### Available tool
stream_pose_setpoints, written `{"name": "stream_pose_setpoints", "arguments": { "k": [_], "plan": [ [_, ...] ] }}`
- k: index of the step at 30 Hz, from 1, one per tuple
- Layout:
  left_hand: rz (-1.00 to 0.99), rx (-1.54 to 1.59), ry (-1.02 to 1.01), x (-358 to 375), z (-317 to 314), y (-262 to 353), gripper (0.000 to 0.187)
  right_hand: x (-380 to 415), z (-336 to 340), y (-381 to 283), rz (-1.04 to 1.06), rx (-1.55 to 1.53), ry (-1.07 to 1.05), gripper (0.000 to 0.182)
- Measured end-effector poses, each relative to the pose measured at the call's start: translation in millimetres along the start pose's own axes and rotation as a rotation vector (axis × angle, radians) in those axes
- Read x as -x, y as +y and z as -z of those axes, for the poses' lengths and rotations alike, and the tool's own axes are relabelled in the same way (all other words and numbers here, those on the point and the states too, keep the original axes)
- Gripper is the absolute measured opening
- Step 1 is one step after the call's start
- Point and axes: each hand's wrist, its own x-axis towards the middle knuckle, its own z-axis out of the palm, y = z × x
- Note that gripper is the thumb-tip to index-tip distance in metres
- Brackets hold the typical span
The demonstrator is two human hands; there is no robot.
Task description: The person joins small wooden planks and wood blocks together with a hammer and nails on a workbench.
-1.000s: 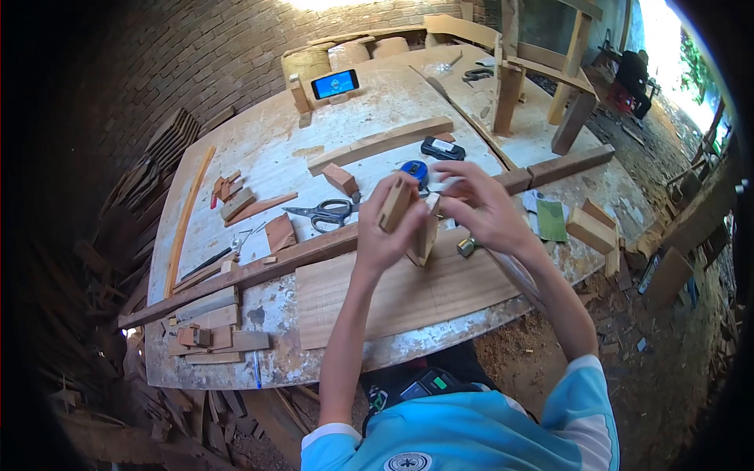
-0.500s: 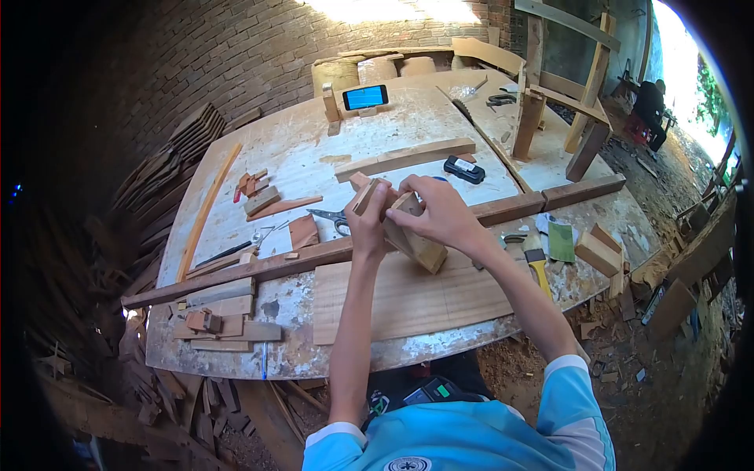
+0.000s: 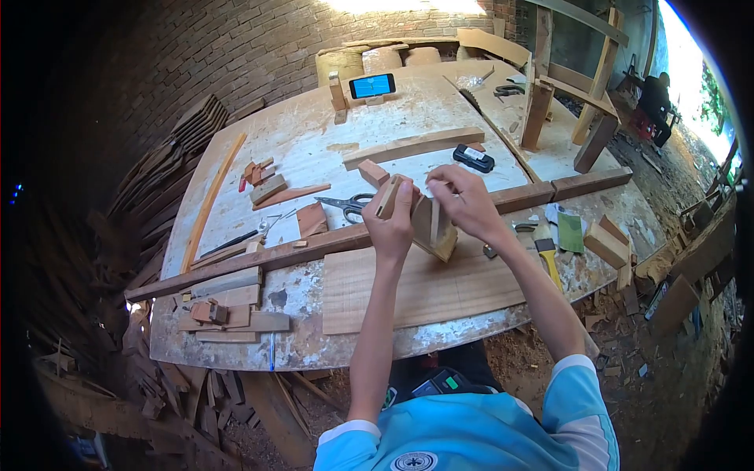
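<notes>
My left hand (image 3: 392, 224) is closed round a small wooden piece (image 3: 386, 199) with a slot in it. Beside it a wooden block assembly (image 3: 434, 228) stands tilted above the flat wooden board (image 3: 416, 290). My right hand (image 3: 462, 206) is at the upper right side of this assembly, its fingers curled together; what they pinch, if anything, is too small to make out. A reddish wooden block (image 3: 373, 173) and black scissors (image 3: 345, 206) lie just beyond my left hand.
A long dark beam (image 3: 314, 248) crosses the table. Wood offcuts (image 3: 236, 314) lie at left. A yellow-handled brush (image 3: 547, 255), a black case (image 3: 473, 158) and a phone (image 3: 372, 85) are around. A wooden frame (image 3: 538, 114) stands at the back right; a person (image 3: 653, 102) sits beyond.
My right hand has lifted off the front of the wooden assembly, and its fingers have curled. The reddish block behind my left hand shows more fully. The whole view has shifted slightly.
</notes>
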Motion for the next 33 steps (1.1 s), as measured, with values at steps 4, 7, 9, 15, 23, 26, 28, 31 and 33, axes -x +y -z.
{"name": "stream_pose_setpoints", "arguments": {
  "k": [4,7,9,15,23,26,28,31,33],
  "plan": [
    [-0.076,-0.072,-0.012,10.3,1.7,6.7,0.018,5.0,7.4,12.2,-0.115,-0.033,-0.045,0.028],
    [-0.072,-0.032,-0.007,17.4,6.7,5.8,0.017,7.2,16.9,12.1,-0.267,-0.095,-0.173,0.031],
    [-0.062,0.021,0.001,20.9,9.8,3.2,0.017,15.2,15.4,28.5,-0.239,-0.071,-0.167,0.034],
    [-0.006,-0.113,-0.095,27.3,48.7,9.2,0.013,32.0,-10.7,43.3,-0.366,-0.339,-0.127,0.035],
    [-0.034,-0.73,-0.252,46.8,142.1,27.9,0.043,24.9,-83.3,15.2,-0.168,-0.07,-0.192,0.032],
    [-0.093,-1.245,-0.716,55.7,135.8,22.0,0.072,16.3,-101.7,18.7,-0.186,-0.033,-0.251,0.032],
    [-0.15,-1.437,-0.776,45.1,132.1,8.2,0.074,6.3,-107.9,22.8,-0.245,-0.011,-0.291,0.031],
    [-0.111,-1.413,-0.824,27.3,130.3,-11.8,0.073,3.2,-119.2,33.4,-0.333,0.06,-0.251,0.034],
    [-0.059,-1.361,-0.85,21.4,125.4,-23.5,0.072,3.1,-126.6,36.8,-0.378,0.071,-0.149,0.04]
  ]
}}
